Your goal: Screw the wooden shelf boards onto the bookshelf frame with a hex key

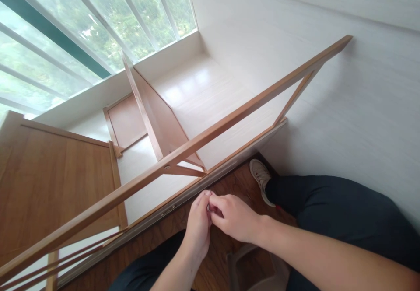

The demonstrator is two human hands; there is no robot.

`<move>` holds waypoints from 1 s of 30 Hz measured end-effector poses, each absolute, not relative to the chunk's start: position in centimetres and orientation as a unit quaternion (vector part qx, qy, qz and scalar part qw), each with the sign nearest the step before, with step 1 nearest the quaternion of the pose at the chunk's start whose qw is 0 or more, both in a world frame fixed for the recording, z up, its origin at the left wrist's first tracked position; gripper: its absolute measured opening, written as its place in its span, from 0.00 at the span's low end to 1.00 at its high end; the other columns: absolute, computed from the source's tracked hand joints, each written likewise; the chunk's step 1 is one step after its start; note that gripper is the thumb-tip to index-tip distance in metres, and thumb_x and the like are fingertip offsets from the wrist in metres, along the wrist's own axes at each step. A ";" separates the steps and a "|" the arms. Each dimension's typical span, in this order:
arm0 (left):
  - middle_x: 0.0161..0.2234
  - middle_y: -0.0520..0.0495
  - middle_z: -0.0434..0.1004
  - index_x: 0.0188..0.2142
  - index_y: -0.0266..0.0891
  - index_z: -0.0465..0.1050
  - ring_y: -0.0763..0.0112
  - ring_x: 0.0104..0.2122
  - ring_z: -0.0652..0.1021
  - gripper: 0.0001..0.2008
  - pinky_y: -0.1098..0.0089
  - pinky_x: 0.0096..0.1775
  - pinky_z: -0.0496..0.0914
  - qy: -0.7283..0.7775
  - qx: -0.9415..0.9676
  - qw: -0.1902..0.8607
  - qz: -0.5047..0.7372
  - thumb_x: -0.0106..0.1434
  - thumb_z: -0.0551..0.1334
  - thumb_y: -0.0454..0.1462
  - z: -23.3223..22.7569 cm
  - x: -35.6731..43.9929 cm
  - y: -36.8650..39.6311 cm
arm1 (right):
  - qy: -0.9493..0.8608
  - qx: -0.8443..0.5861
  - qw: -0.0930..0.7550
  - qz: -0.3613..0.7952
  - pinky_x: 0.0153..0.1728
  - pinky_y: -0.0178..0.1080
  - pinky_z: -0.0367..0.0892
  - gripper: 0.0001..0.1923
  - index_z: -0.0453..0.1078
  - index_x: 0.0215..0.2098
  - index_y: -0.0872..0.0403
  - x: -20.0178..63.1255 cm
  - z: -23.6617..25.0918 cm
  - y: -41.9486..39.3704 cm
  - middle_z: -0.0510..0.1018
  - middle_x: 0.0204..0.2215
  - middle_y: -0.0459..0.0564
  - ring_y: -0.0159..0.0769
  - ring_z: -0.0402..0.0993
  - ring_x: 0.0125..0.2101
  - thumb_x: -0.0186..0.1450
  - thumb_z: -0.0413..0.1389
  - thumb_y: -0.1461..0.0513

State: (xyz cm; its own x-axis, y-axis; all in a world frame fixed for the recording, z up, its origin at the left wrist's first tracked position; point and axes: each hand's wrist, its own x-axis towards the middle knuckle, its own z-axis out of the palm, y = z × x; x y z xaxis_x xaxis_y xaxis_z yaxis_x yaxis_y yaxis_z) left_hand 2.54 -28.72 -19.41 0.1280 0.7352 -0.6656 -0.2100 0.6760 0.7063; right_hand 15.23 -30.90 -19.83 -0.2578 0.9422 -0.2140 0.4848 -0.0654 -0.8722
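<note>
My left hand [198,223] and my right hand [235,217] meet in front of me, just below the wooden rail of a long frame [229,120]. Both are closed, with the fingertips pressed together. A small dark spot shows between them, but I cannot make out what it is. Neither hand touches the frame. That frame leans over a raised pale platform, its slanted struts reaching down to the platform's front edge [236,155].
Wooden panels [62,173] stand at the left, and an upright board [144,103] crosses the platform. A barred window [108,15] is behind, a pale wall [370,89] at right. Below are my shoe [260,179] and a grey-brown stool-like thing [233,267] on wood flooring.
</note>
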 end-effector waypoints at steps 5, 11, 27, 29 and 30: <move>0.27 0.54 0.67 0.30 0.37 0.68 0.76 0.27 0.68 0.13 0.75 0.30 0.64 0.555 0.224 0.715 0.362 0.59 0.68 0.43 -19.5 3.3 -27.7 | -0.641 -0.560 0.275 0.447 0.30 0.34 0.55 0.07 0.65 0.29 0.52 15.3 -19.9 -29.5 0.76 0.26 0.45 0.32 0.69 0.27 0.66 0.52 0.64; 0.26 0.54 0.67 0.28 0.37 0.69 0.77 0.26 0.67 0.14 0.75 0.29 0.62 0.506 0.259 0.716 0.406 0.58 0.69 0.43 -18.3 4.6 -26.8 | -0.629 -0.540 0.370 0.420 0.32 0.33 0.58 0.11 0.61 0.26 0.52 16.1 -19.3 -29.3 0.73 0.26 0.45 0.32 0.67 0.28 0.67 0.52 0.63; 0.25 0.55 0.68 0.29 0.36 0.70 0.77 0.25 0.69 0.16 0.76 0.27 0.62 0.499 0.197 0.710 0.456 0.57 0.70 0.46 -19.5 5.0 -29.0 | -0.628 -0.560 0.366 0.397 0.33 0.33 0.60 0.12 0.67 0.30 0.53 15.8 -20.5 -30.6 0.76 0.25 0.45 0.32 0.70 0.27 0.71 0.51 0.60; 0.25 0.54 0.68 0.30 0.37 0.70 0.77 0.25 0.70 0.16 0.76 0.26 0.62 0.500 0.201 0.712 0.450 0.56 0.70 0.46 -19.7 4.9 -28.9 | -0.625 -0.562 0.366 0.400 0.34 0.33 0.61 0.12 0.67 0.30 0.53 15.8 -20.7 -30.6 0.77 0.26 0.45 0.33 0.71 0.28 0.71 0.51 0.59; 0.25 0.54 0.68 0.30 0.37 0.70 0.77 0.25 0.70 0.16 0.76 0.26 0.61 0.501 0.203 0.713 0.446 0.56 0.70 0.46 -19.8 4.9 -28.8 | -0.622 -0.564 0.367 0.401 0.34 0.33 0.61 0.12 0.68 0.30 0.53 15.8 -20.7 -30.6 0.77 0.26 0.46 0.33 0.72 0.28 0.71 0.51 0.59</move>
